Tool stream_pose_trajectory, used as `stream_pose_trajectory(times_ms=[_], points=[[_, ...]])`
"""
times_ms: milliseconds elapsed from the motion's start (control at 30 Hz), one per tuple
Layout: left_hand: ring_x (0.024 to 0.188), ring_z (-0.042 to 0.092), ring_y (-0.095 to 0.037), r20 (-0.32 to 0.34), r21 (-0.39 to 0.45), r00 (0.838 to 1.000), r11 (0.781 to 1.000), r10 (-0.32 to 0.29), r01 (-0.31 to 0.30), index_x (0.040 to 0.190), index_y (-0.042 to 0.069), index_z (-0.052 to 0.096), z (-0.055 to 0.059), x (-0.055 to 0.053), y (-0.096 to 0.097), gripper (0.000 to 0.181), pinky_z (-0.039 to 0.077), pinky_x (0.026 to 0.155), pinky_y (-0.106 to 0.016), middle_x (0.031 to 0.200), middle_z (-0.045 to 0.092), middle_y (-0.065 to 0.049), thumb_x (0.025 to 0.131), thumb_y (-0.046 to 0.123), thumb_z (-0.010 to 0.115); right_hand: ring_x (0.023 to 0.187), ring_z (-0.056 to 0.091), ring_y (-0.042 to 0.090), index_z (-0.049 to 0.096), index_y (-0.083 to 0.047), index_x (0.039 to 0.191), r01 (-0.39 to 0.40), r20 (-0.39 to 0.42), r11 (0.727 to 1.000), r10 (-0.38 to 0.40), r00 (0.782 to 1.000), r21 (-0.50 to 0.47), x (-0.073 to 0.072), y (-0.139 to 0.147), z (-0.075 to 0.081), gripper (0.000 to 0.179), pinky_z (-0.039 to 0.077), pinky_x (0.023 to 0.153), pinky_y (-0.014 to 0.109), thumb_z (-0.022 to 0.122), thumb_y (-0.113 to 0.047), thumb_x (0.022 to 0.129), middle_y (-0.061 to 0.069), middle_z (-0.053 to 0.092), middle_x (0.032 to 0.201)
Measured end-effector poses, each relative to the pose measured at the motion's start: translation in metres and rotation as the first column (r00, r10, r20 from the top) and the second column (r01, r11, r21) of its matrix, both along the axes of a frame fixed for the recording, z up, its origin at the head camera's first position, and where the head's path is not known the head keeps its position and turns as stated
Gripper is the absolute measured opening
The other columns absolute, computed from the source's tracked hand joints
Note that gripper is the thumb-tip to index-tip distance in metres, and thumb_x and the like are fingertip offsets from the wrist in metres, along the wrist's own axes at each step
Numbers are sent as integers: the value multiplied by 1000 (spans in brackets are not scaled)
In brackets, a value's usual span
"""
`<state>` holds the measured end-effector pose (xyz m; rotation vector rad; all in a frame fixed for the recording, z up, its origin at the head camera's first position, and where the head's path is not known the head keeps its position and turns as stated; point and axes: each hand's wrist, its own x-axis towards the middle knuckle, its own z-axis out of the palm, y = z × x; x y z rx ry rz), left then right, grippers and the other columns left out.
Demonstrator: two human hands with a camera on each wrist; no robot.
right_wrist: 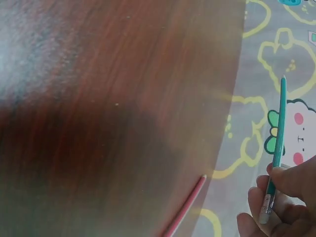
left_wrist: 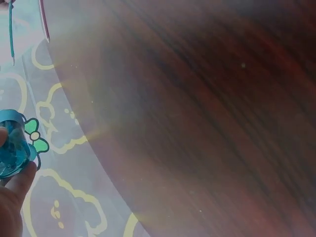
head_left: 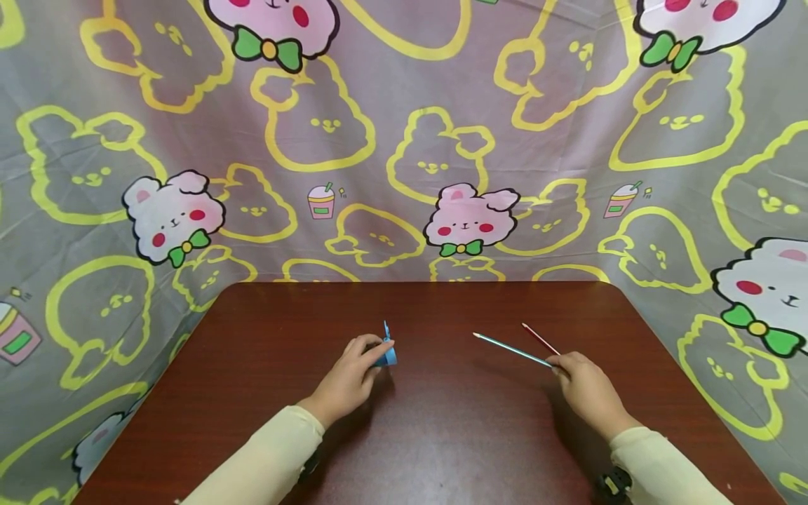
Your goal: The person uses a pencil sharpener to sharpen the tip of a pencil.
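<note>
My left hand (head_left: 346, 379) grips a small blue pencil sharpener (head_left: 390, 356) above the left-middle of the table, its flap lid standing up. In the left wrist view the sharpener (left_wrist: 14, 148) has a see-through blue body, partly cut off by the frame edge. On the right, my right hand (head_left: 590, 393) pinches a teal pencil (head_left: 511, 348) near its eraser end, the tip pointing left and away. The white eraser and metal band (right_wrist: 267, 203) show in the right wrist view. A red pencil (head_left: 539, 337) lies on the table beyond the right hand, which hides its near end.
The brown wooden table (head_left: 435, 435) has rounded far corners. A grey cloth (head_left: 379, 91) with yellow outlines and rabbit faces hangs behind it and along both sides. Dark bands sit at both wrists, below the pale sleeves (head_left: 271, 449).
</note>
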<state>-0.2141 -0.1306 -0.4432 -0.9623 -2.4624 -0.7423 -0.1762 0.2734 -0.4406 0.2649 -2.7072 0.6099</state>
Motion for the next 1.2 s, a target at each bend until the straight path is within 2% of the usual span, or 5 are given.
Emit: stream_pose_trajectory(times_ms=[533, 733, 1200], points=[[111, 53, -22, -27, 13, 999, 999, -46, 47, 129, 9, 63, 8, 7, 6, 50, 52, 88, -35, 121, 55, -8, 82, -7, 70, 81, 63, 25, 71, -2, 97, -60, -23, 998, 60, 998, 3, 3, -8, 18, 16, 52, 70, 42, 69, 5, 83, 3, 64, 88], [111, 52, -22, -21, 20, 999, 999, -47, 47, 129, 10, 63, 9, 9, 7, 49, 52, 88, -35, 122, 55, -7, 83, -7, 70, 83, 63, 23, 72, -5, 96, -91, -41, 996, 91, 995, -2, 2, -12, 24, 16, 51, 71, 41, 70, 4, 83, 2, 65, 89], [111, 53, -24, -48, 39, 996, 996, -75, 77, 128, 8, 63, 12, 14, 9, 49, 51, 89, -38, 121, 56, -10, 82, -9, 69, 80, 63, 18, 72, -6, 96, -160, -98, 987, 158, 983, -13, 5, -28, 30, 20, 52, 68, 36, 72, 6, 80, -3, 65, 88]])
